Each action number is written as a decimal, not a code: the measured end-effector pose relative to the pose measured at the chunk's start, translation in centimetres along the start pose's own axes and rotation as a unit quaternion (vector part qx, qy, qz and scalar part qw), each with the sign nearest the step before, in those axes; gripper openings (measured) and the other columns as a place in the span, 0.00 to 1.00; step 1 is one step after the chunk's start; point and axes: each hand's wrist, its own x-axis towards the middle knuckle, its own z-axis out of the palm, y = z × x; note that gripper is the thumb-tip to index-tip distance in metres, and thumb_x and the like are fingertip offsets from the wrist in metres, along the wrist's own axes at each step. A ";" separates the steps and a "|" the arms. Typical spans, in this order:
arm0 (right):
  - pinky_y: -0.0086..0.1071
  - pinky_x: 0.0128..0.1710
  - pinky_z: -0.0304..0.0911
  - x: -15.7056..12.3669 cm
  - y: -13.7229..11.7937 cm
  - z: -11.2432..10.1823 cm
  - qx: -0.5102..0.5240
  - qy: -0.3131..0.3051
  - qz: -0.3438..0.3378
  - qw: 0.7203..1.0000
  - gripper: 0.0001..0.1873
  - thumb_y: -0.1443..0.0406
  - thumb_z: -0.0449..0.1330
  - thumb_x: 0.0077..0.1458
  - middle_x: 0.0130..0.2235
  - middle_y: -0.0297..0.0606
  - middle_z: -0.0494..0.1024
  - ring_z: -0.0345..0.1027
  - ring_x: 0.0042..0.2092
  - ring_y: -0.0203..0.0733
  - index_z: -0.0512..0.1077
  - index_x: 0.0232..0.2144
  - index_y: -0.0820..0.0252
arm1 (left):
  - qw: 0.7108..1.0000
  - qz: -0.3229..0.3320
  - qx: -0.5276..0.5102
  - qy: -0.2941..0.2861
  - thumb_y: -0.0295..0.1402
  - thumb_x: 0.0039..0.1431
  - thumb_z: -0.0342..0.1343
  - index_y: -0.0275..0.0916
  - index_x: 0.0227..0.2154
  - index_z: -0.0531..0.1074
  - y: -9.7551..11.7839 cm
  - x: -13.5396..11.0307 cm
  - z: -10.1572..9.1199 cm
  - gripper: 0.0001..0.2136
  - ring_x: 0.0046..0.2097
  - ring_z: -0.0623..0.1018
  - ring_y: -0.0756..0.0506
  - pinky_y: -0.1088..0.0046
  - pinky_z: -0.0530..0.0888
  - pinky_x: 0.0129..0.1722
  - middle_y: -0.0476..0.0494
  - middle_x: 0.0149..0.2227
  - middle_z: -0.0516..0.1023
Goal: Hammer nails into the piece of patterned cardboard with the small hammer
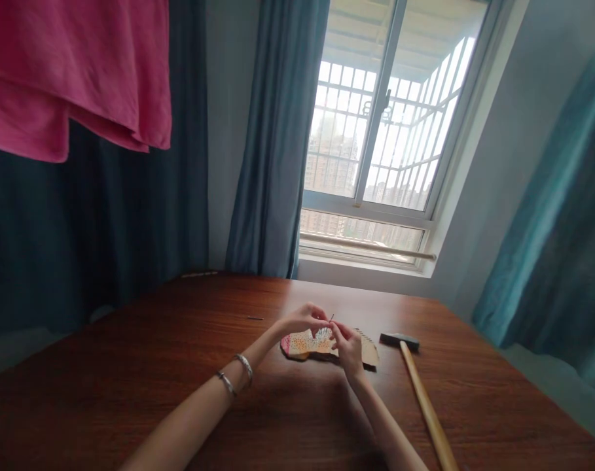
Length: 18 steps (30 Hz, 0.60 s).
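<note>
Both hands meet near the middle of the brown wooden table. My left hand and my right hand are closed in a pinch around a thin dark nail that stands over a flat painted wooden piece, spotted pink and yellow. The piece lies on the table under my fingers, partly hidden by the right hand. Two silver bangles ring my left wrist.
A hammer with a dark head and long wooden handle lies to the right of the hands. A second small nail lies to the left. Blue curtains frame a barred window behind; pink cloth hangs at upper left.
</note>
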 end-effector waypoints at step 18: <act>0.29 0.22 0.63 1.9 0.8 -2.4 -0.095 0.039 -0.026 0.994 0.20 0.53 0.55 0.47 0.25 0.38 0.75 0.68 0.27 0.40 0.73 0.32 0.64 | 0.986 -0.025 -0.022 0.165 0.43 0.44 0.58 0.31 0.31 0.71 -3.2 1.5 -2.1 0.18 0.25 0.71 0.51 0.75 0.70 0.23 0.47 0.24 0.71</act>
